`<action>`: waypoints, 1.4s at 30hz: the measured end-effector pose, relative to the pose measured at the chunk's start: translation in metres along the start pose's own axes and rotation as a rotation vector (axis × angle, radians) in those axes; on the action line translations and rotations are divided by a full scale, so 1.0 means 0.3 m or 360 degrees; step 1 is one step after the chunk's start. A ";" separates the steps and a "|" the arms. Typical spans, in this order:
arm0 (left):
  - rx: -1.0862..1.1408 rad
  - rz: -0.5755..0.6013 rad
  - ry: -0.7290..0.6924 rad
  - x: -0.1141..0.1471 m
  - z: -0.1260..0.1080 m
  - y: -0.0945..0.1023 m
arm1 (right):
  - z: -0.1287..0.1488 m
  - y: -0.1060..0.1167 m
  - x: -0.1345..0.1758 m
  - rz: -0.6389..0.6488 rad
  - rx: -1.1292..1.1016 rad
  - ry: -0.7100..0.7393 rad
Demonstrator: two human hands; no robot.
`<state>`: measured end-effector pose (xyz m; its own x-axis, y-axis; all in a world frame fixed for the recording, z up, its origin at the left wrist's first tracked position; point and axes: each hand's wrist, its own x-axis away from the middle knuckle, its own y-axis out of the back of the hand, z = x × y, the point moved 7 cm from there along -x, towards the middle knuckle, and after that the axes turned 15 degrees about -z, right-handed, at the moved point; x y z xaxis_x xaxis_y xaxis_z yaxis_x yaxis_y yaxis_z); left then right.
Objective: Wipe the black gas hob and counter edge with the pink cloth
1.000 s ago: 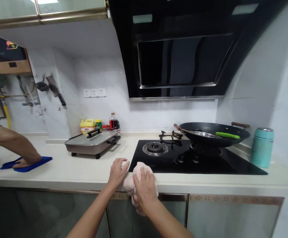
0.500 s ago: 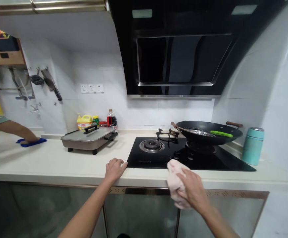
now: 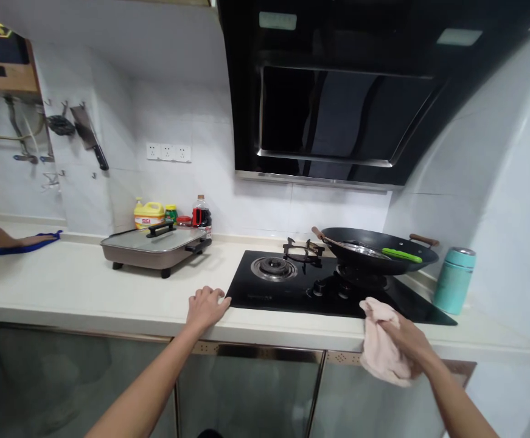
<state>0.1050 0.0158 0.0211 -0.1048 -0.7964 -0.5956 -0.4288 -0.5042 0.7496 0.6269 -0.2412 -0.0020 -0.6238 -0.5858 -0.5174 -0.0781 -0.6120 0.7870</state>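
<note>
Right hand (image 3: 411, 337) grasps pale pink cloth (image 3: 381, 344) at front edge of counter (image 3: 123, 298); cloth bunched under and left of fingers, lower folds hanging past edge. Left hand (image 3: 206, 308) holds nothing, rests flat beside near left corner of stove (image 3: 287, 298). Wok (image 3: 351, 258) beyond cloth.

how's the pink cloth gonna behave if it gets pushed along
It will likely bunch up rather than stay flat: the cloth droops in soft folds past the counter's edge. It seems light, as only the right hand holds it.
</note>
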 end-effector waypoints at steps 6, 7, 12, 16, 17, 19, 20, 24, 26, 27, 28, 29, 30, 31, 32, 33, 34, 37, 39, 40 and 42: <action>0.0006 0.0012 0.0018 0.001 -0.001 0.009 | 0.515 -0.079 0.042 0.0249 -0.0054 0.0398; 0.0002 0.0015 0.0011 0.002 -0.001 0.010 | 0.579 -0.094 0.052 0.0257 -0.0055 0.0452; -0.0044 0.0036 -0.0021 0.003 -0.007 0.012 | 0.733 -0.099 0.113 0.0261 -0.0011 0.0616; -0.0063 0.0061 0.0013 -0.003 -0.002 0.013 | 0.840 -0.084 0.188 0.0293 -0.0122 0.0808; -0.0060 0.0068 0.0017 -0.003 0.000 0.013 | 0.883 -0.089 0.205 0.0304 -0.0168 0.0872; -0.0053 0.0069 0.0011 -0.002 0.003 0.013 | 0.972 -0.107 0.224 0.0322 -0.0248 0.0983; -0.0048 0.0062 0.0002 0.000 0.004 0.015 | 1.011 -0.121 0.221 0.0327 -0.0272 0.1021; -0.0036 0.0030 -0.0040 0.011 0.003 0.020 | 1.094 -0.185 0.139 0.0302 -0.0264 0.1039; -0.0035 0.0006 -0.0065 0.018 0.000 0.023 | 1.093 -0.224 0.071 0.0282 -0.0215 0.1001; -0.0036 -0.0011 -0.0083 0.021 -0.003 0.024 | 1.086 -0.245 0.034 0.0275 -0.0182 0.0980; -0.0039 -0.0030 -0.0101 0.023 -0.005 0.026 | 1.077 -0.266 -0.003 0.0270 -0.0145 0.0958; -0.0042 -0.0048 -0.0118 0.025 -0.006 0.027 | 1.065 -0.286 -0.041 0.0266 -0.0104 0.0935; -0.0038 -0.0065 -0.0136 0.028 -0.008 0.027 | 1.052 -0.306 -0.078 0.0262 -0.0062 0.0910; -0.0028 -0.0080 -0.0150 0.029 -0.009 0.027 | 1.038 -0.325 -0.115 0.0258 -0.0018 0.0881; -0.0013 -0.0093 -0.0158 0.031 -0.010 0.027 | 1.024 -0.344 -0.151 0.0257 0.0027 0.0848; 0.0006 -0.0102 -0.0159 0.032 -0.011 0.027 | 1.010 -0.361 -0.185 0.0255 0.0072 0.0812; 0.0026 -0.0109 -0.0154 0.032 -0.011 0.027 | 0.998 -0.377 -0.216 0.0254 0.0113 0.0776; 0.0063 -0.0116 -0.0121 0.032 -0.010 0.028 | 0.977 -0.418 -0.286 0.0253 0.0204 0.0683; 0.0077 -0.0119 -0.0105 0.032 -0.009 0.031 | 0.973 -0.434 -0.311 0.0272 0.0234 0.0638; 0.0084 -0.0117 -0.0100 0.032 -0.008 0.031 | 0.972 -0.436 -0.319 0.0292 0.0241 0.0623; 0.0096 -0.0120 -0.0098 0.035 -0.006 0.029 | 0.968 -0.428 -0.326 0.0361 0.0237 0.0614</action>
<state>0.1018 0.0022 0.0218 -0.1242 -0.7341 -0.6676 -0.4904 -0.5395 0.6845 0.4720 0.0491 0.0452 -0.3055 -0.8679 -0.3918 -0.1014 -0.3794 0.9196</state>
